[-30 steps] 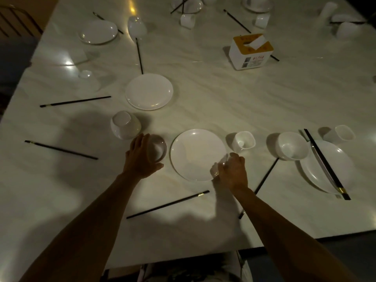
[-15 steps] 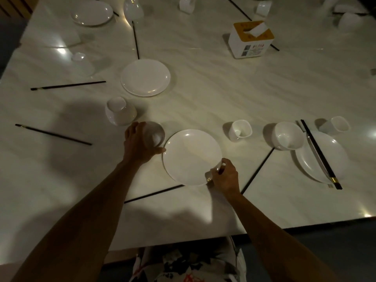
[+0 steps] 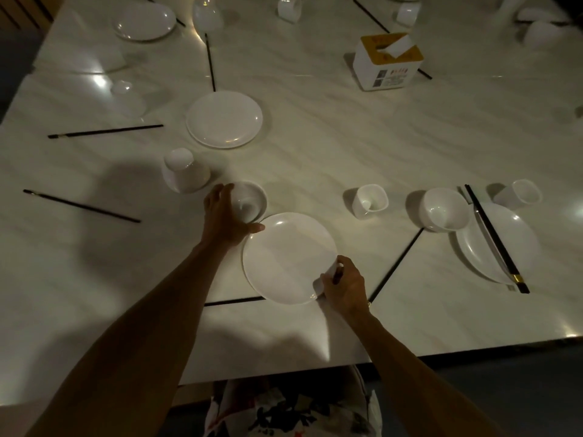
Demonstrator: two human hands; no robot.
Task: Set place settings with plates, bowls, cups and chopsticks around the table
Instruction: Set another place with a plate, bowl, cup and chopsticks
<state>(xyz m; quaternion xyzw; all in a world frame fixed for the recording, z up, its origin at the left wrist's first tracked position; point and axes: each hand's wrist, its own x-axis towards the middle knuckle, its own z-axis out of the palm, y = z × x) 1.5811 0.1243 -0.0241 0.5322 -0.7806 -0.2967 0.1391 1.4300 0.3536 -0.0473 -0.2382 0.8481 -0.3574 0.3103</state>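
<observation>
— Where are the person's hands?
— Both reach out over the pale marbled tabletop point(image 3: 347, 137). The left hand point(image 3: 225, 216) is curled round a small white bowl point(image 3: 252, 200), with the fingers on its far side and the thumb on the near side, so it is grasping the bowl

— And the other one?
— The right hand point(image 3: 344, 285) pinches the near right rim of a round white plate point(image 3: 287, 257), with the thumb on top of the edge

— How do the bowl and the plate sit?
— The small white bowl stands upright just beside the plate's far left rim; whether they touch cannot be told. The plate lies near the person's edge of the tabletop. Its near rim covers part of a black chopstick point(image 3: 233, 301), which pokes out to the left

— What lies to the right?
— A second black chopstick point(image 3: 397, 266) runs slantwise just right of the right hand. Beyond it stand a white square-mouthed cup point(image 3: 370, 200) and a deeper white bowl point(image 3: 444, 209), apart from each other. That bowl is just beside a second white plate point(image 3: 517, 247), which has a pair of gold-banded black chopsticks point(image 3: 492, 234) laid across it. A white cup point(image 3: 520, 193) near that plate's far edge seems to lie on its side

— And to the left?
— An upturned white cup point(image 3: 184, 171) stands just beyond the left hand. A third white plate point(image 3: 224, 119) sits farther back. A white tissue box with a yellow top point(image 3: 388, 61) stands well back on the right
</observation>
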